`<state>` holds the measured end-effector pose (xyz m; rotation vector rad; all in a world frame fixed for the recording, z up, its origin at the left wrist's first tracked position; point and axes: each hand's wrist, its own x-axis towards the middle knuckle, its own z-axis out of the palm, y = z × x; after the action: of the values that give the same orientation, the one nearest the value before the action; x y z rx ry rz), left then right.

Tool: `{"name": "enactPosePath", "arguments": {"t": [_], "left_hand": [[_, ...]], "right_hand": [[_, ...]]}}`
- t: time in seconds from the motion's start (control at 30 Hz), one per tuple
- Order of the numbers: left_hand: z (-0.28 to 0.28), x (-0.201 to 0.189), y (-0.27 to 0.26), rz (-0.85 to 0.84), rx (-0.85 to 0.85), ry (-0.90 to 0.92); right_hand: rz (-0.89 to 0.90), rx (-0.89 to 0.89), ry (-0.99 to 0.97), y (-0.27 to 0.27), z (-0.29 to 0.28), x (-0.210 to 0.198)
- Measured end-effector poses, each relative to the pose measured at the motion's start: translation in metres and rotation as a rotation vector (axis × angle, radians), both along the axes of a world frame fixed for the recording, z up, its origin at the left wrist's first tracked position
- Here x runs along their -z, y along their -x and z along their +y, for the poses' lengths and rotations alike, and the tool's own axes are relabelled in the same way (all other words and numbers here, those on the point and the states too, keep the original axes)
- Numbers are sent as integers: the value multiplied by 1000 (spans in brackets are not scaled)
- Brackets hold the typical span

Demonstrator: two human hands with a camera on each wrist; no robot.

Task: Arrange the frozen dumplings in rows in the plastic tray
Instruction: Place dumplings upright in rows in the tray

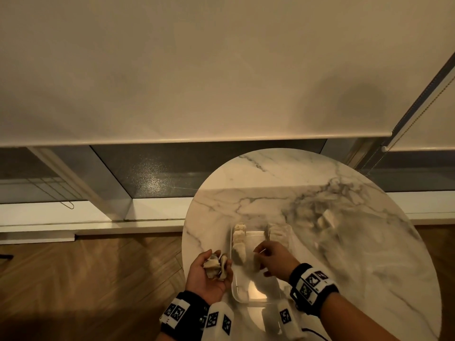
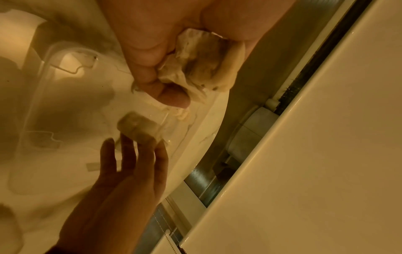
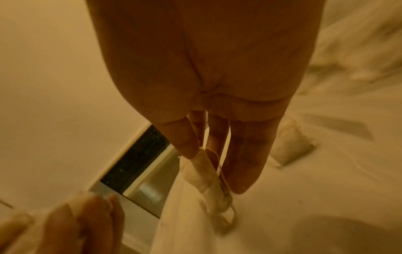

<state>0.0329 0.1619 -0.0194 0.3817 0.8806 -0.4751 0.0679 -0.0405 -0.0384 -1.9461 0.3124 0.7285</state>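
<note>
likely cupping stiff, slippery frozen dumplings (image 1: 216,266) in the curled left hand (image 1: 207,274), reaching the loose-fingered, empty right hand (image 1: 270,259) over the plastic tray (image 1: 256,295), pinching by the thick middle.

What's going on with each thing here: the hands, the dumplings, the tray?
left hand: beside the tray, cupped round a few dumplings.
held dumplings: bunched in the left palm.
right hand: over the tray, fingers straight; whether it holds anything is unclear.
plastic tray: on the marble table, near half bare.
row of dumplings: lined along the tray's left side.
</note>
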Motion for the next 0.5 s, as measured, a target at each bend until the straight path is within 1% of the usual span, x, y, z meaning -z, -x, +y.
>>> {"name": "enactPosePath", "arguments": {"t": [0.1,0.2,0.27,0.33,0.4,0.43,0.47,0.5], "left_hand": [[1,2,0,5,-1,-3],[2,2,0,3,-13,5],[3,1,1,-3,-9,0],[4,1,2,-12,3,-8],[6,2,2,-9,7,-10],[7,2,1,-6,2,-11],[8,2,1,-3,-6,-12],[8,2,1,0,-11,-14]], "right_hand": [[116,-96,12,-8,17,17],[153,-85,18,-16,27,32],[121,-73,77,-21,30,42],[50,-66,140,-27,31,56],[22,-60,163,-37,23,96],[14,-53,159,-41,21,110],[8,-48,151,-42,23,107],[-5,-34,143,-40,27,94]]}}
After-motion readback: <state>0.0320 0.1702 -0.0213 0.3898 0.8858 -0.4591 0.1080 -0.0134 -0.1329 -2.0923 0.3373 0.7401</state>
